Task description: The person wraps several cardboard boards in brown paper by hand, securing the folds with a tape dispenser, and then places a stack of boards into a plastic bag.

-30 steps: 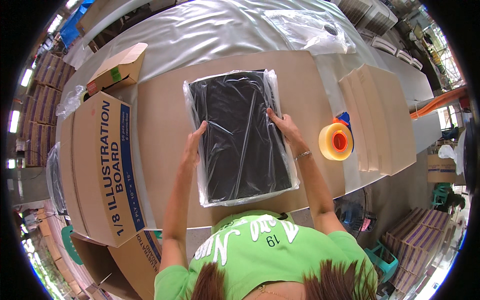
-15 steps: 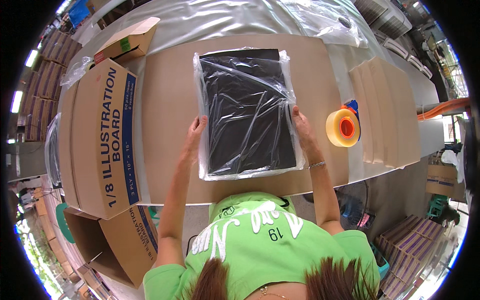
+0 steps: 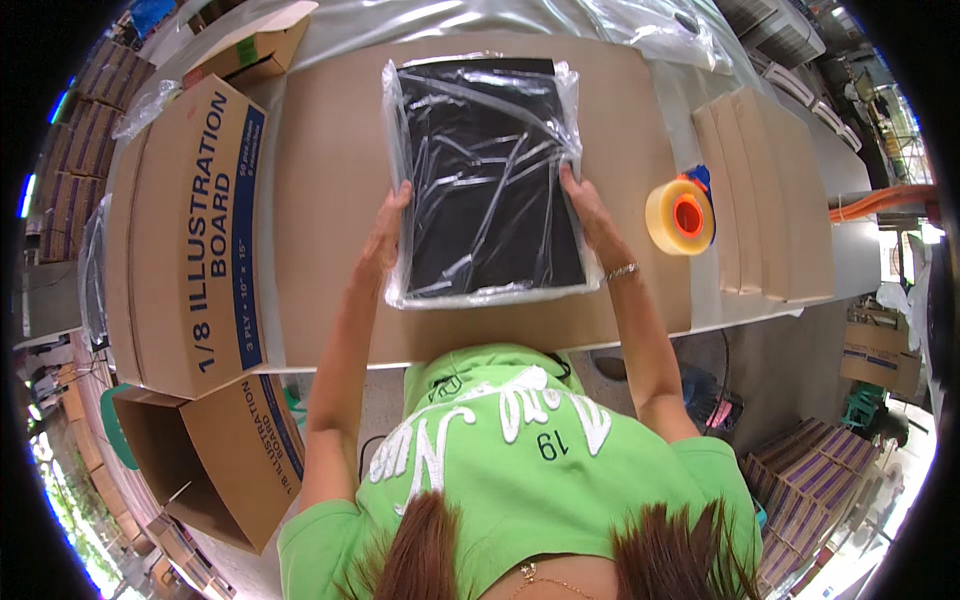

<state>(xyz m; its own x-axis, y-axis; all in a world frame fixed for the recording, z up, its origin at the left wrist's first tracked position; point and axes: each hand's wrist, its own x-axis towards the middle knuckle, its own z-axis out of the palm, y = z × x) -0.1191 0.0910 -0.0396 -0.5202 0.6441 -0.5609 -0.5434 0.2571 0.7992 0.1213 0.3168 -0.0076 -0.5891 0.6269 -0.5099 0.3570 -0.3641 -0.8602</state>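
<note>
A flat rectangular stack of black boards [image 3: 485, 200] in loose clear plastic wrap lies in front of me on a brown cardboard sheet [image 3: 330, 190]. My left hand [image 3: 385, 232] grips its left side, thumb up along the edge. On the opposite side my right hand [image 3: 593, 212] holds the pack, its thumb pressed onto the wrap near the upper edge. The other fingers of both hands are mostly hidden at the pack's sides. To the right of my right hand rests a tape dispenser [image 3: 672, 218] with a wide yellowish roll and an orange hub.
A large printed carton [image 3: 190, 240] stands at the left, with an open carton [image 3: 220, 460] below it. Folded brown cardboard [image 3: 765, 195] lies at the right. A smaller open box [image 3: 255, 50] and clear plastic sheeting [image 3: 660, 35] are at the back.
The whole view has shifted, so the table and its things appear higher. My right thumb presses further in over the pack's edge. Both hands keep hold of the wrapped boards.
</note>
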